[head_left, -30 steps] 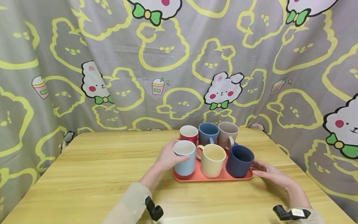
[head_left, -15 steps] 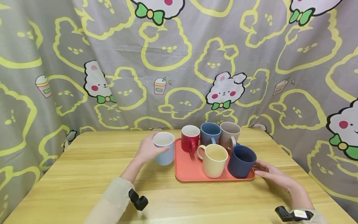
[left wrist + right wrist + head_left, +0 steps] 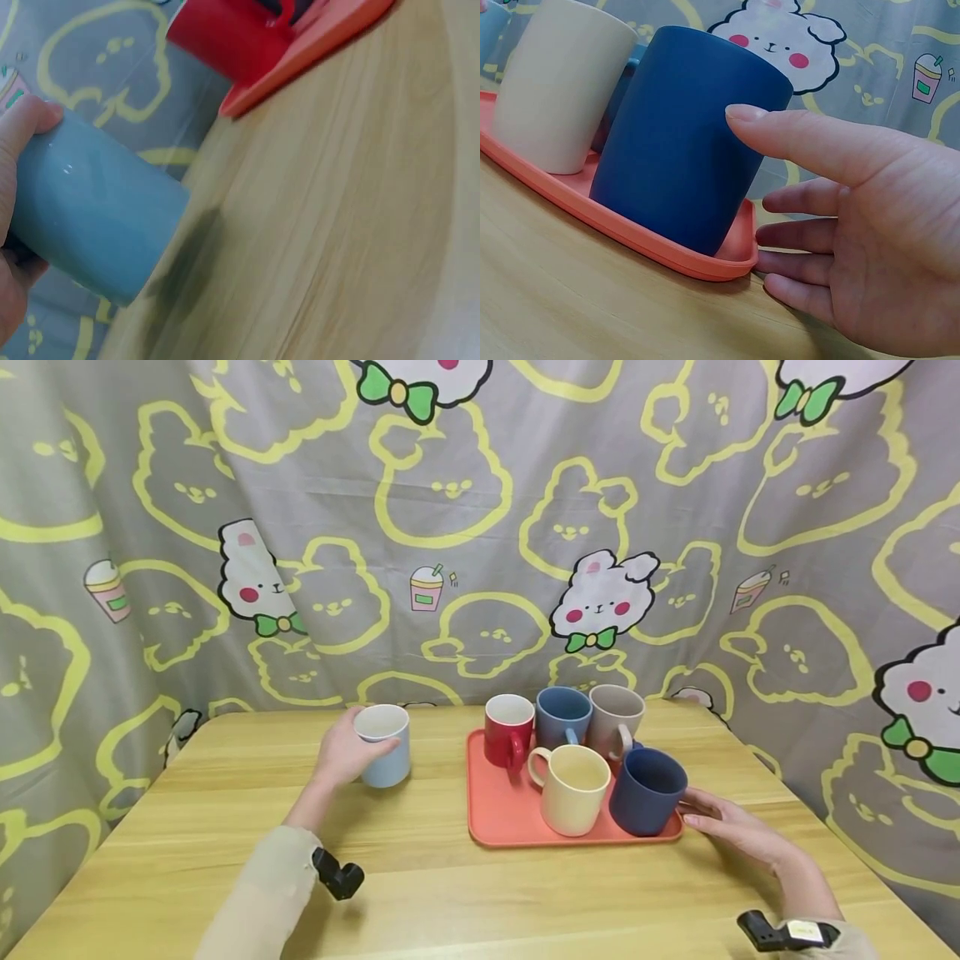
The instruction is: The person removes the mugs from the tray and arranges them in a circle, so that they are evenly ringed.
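My left hand (image 3: 343, 750) grips a light blue mug (image 3: 388, 760) round its side, upright, left of the tray. In the left wrist view a shadow falls beside the base of the mug (image 3: 97, 202); it seems just above the table. The mug's handle is hidden. My right hand (image 3: 731, 828) is at the right end of the coral-red tray (image 3: 502, 818), fingers extended. In the right wrist view its fingertips (image 3: 780, 236) are at the tray's corner, and the thumb is by the navy mug (image 3: 690, 135); whether they touch I cannot tell.
On the tray stand a red mug (image 3: 508, 735), a blue mug (image 3: 561, 714), a taupe mug (image 3: 611, 718), a cream mug (image 3: 573, 797) and the navy mug. Behind the wooden table (image 3: 225, 793) hangs a patterned curtain (image 3: 465, 460).
The left hand has lifted the light blue mug off the tray's front left corner and carried it left and slightly back. The right hand has stayed by the tray's right end.
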Tool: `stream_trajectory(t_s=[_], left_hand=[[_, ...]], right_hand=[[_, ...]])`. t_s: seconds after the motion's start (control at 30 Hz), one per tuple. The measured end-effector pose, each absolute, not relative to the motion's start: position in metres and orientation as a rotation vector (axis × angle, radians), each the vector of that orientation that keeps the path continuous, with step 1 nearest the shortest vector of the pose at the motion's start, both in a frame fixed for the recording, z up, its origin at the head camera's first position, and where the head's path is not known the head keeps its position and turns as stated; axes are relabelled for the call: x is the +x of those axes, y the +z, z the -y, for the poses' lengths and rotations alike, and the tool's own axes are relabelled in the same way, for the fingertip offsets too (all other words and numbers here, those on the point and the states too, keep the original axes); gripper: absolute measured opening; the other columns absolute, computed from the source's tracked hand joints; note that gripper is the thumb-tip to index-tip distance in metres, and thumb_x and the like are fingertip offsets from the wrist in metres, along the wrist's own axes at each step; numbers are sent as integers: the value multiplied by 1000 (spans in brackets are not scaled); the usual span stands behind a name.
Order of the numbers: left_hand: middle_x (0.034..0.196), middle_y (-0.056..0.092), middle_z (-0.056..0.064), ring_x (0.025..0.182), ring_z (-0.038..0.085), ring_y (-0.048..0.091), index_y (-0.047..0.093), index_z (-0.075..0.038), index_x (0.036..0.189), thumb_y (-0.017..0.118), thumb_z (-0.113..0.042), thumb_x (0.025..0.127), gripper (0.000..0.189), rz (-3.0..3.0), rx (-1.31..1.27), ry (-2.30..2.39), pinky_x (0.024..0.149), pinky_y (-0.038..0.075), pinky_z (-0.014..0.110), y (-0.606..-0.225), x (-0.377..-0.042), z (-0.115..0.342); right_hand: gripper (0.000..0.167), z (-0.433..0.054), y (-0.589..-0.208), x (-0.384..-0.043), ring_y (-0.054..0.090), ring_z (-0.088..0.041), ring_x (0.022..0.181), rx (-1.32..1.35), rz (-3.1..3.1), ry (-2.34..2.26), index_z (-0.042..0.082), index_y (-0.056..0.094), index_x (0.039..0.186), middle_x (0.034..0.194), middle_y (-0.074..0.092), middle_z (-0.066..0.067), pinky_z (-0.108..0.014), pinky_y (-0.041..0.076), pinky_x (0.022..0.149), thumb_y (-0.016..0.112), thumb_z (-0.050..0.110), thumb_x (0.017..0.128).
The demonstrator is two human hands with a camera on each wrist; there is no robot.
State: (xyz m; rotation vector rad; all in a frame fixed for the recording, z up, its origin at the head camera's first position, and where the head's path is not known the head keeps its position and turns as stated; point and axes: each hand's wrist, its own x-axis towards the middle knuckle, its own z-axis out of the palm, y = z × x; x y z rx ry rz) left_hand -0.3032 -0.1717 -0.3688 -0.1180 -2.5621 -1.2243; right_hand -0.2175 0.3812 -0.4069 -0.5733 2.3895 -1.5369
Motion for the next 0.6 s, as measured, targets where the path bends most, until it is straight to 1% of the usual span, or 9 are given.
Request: stream_trajectory(t_s=[0.13, 0.3, 0.6], left_hand=[[115, 55, 22, 104, 37, 52, 43, 0, 127, 79, -32, 70, 74, 2562, -77, -1228, 87, 41, 49, -371, -308, 182], [114, 55, 22, 104, 37, 52, 45, 1, 125, 79, -31, 70, 72, 2544, -72, -1220, 87, 41, 49, -374, -313, 190], [118, 52, 24, 107, 39, 48, 41, 4, 128, 77, -31, 72, 75, 2587, -103, -1191, 89, 39, 52, -378, -321, 203]], right_hand=[[57, -382, -407, -217, 43, 11, 110, -581, -2377, -1545, -22, 16, 135, 136, 21, -44, -12, 36, 88, 45, 7, 96], [57, -381, -408, -218, 43, 11, 110, -582, -2374, -1546, -22, 16, 135, 136, 20, -44, -12, 36, 88, 45, 8, 96], [57, -380, -408, -218, 43, 12, 109, -547, -2394, -1552, -22, 18, 135, 136, 21, -43, -11, 35, 88, 46, 8, 95]])
